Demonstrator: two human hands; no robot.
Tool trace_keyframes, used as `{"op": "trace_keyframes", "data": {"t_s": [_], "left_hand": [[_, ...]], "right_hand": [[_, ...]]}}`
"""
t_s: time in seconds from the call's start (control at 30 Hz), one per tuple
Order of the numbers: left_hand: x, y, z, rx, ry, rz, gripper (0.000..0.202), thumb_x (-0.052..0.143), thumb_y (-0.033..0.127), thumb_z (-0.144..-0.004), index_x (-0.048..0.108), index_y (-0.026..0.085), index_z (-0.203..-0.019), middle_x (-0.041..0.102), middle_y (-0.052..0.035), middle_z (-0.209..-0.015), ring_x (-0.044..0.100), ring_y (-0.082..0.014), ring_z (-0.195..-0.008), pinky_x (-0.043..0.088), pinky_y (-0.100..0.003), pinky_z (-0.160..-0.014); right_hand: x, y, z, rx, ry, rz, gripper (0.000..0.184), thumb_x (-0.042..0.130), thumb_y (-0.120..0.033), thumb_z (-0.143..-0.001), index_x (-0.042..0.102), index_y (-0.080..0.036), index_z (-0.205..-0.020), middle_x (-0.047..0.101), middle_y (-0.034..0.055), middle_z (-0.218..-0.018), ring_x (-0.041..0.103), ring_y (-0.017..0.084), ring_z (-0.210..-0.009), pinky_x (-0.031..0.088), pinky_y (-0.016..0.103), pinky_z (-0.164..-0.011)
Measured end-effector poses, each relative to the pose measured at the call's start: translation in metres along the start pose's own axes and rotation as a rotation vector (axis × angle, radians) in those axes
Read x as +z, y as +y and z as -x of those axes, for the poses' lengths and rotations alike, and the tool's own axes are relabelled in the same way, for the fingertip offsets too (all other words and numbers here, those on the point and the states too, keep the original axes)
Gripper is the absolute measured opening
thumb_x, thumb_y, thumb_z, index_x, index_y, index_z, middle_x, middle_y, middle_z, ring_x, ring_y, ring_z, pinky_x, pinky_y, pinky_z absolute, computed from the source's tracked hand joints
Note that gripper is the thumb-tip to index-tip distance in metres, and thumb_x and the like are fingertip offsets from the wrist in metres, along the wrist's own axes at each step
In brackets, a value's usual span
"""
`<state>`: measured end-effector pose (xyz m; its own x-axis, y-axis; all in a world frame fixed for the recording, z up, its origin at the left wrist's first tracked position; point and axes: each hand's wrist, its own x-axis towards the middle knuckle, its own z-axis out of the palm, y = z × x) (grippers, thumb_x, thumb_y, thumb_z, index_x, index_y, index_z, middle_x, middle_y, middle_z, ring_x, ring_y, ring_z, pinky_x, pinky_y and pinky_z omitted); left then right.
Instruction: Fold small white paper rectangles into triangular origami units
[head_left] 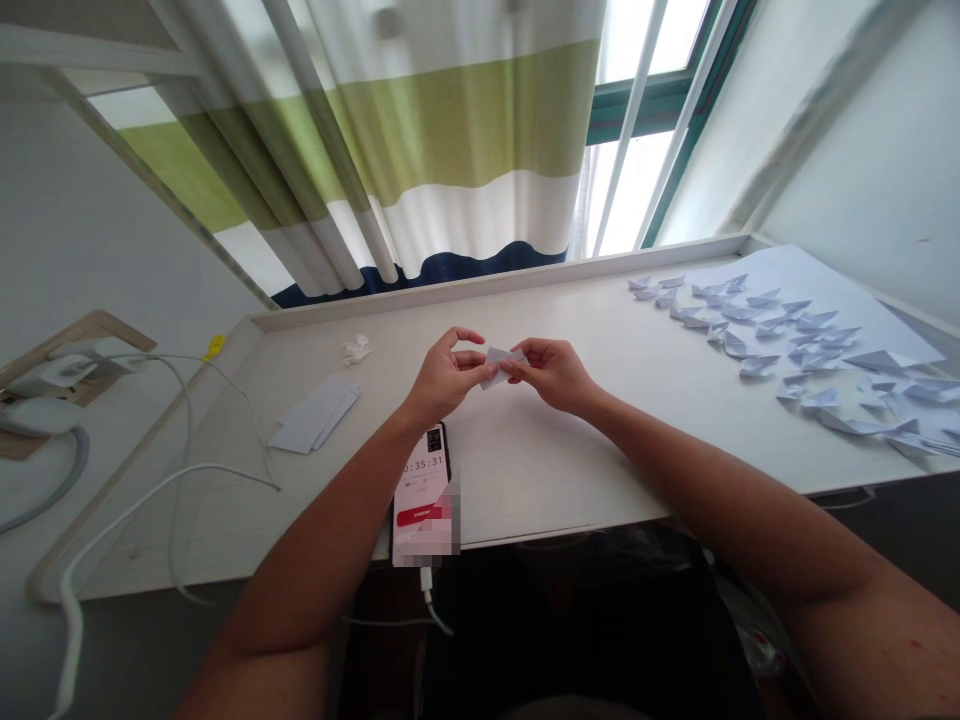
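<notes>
A small folded piece of white paper [501, 362] is held above the middle of the white desk [525, 460]. My left hand [444, 377] pinches its left end between thumb and fingers. My right hand [551, 372] pinches its right end, fingers curled. Both forearms reach in from the near edge. To the right lie several finished folded paper shapes [787, 340], spread over a large white sheet [825, 280].
A phone [421, 495] with a running timer lies under my left wrist, its cable hanging off the near edge. A small stack of paper slips [315, 415] and a crumpled scrap [357, 348] lie at left. White cables [172, 480] trail on the left. Curtain and window stand behind.
</notes>
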<state>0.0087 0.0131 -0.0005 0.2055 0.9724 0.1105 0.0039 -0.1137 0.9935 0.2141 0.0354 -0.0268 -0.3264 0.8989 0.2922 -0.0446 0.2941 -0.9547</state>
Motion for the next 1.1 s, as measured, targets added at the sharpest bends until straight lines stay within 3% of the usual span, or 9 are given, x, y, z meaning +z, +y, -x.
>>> {"op": "trace_keyframes", "data": {"t_s": [0.23,0.4,0.63,0.8,0.97,1.1], "left_hand": [[-0.002,-0.004,-0.001,0.015,0.0,-0.081,0.054,0.101,0.044,-0.068,0.071,0.015,-0.102,0.081,-0.0074,-0.077,0.079,-0.0225,-0.073,0.06,-0.034,-0.072],[-0.004,-0.006,-0.004,0.026,-0.044,-0.054,0.05,0.1,0.051,-0.068,0.078,0.013,-0.092,0.082,-0.0096,-0.081,0.078,-0.0219,-0.074,0.062,-0.036,-0.072],[-0.003,-0.001,-0.001,0.022,-0.125,-0.133,0.046,0.095,0.053,-0.076,0.082,0.015,-0.098,0.082,-0.0088,-0.085,0.075,-0.0194,-0.077,0.058,-0.032,-0.072],[-0.004,0.002,0.001,-0.001,-0.142,-0.155,0.046,0.092,0.058,-0.08,0.083,0.016,-0.094,0.082,-0.0096,-0.083,0.076,-0.0212,-0.078,0.058,-0.033,-0.073],[-0.005,0.004,0.0,-0.012,-0.165,-0.153,0.046,0.09,0.059,-0.082,0.082,0.016,-0.093,0.082,-0.0103,-0.082,0.077,-0.0221,-0.078,0.056,-0.033,-0.074],[-0.006,0.002,-0.001,-0.018,-0.149,-0.129,0.044,0.088,0.059,-0.083,0.084,0.017,-0.094,0.081,-0.01,-0.085,0.077,-0.0218,-0.081,0.056,-0.032,-0.073]], "right_hand": [[-0.001,-0.002,0.0,0.037,-0.014,-0.011,0.061,0.087,-0.076,-0.075,0.075,-0.017,-0.08,0.078,0.0073,-0.074,0.074,0.02,-0.07,0.063,0.034,-0.069],[-0.002,-0.004,0.0,0.067,-0.03,-0.019,0.062,0.086,-0.078,-0.076,0.073,-0.017,-0.077,0.079,0.0077,-0.072,0.075,0.02,-0.068,0.063,0.034,-0.068],[-0.002,-0.005,0.001,0.067,-0.041,0.038,0.061,0.085,-0.077,-0.077,0.072,-0.017,-0.071,0.073,0.0048,-0.061,0.07,0.017,-0.059,0.055,0.029,-0.056],[-0.004,-0.007,0.001,0.091,-0.121,-0.024,0.064,0.08,-0.079,-0.081,0.077,-0.016,-0.077,0.079,0.0077,-0.072,0.073,0.018,-0.063,0.062,0.032,-0.062],[-0.008,-0.003,0.001,0.048,-0.114,0.067,0.065,0.073,-0.078,-0.089,0.075,-0.016,-0.072,0.074,0.0048,-0.063,0.07,0.015,-0.057,0.058,0.028,-0.058],[-0.005,0.0,0.0,0.084,-0.134,-0.014,0.065,0.073,-0.08,-0.087,0.073,-0.016,-0.075,0.074,0.0051,-0.067,0.069,0.014,-0.057,0.06,0.028,-0.056]]}}
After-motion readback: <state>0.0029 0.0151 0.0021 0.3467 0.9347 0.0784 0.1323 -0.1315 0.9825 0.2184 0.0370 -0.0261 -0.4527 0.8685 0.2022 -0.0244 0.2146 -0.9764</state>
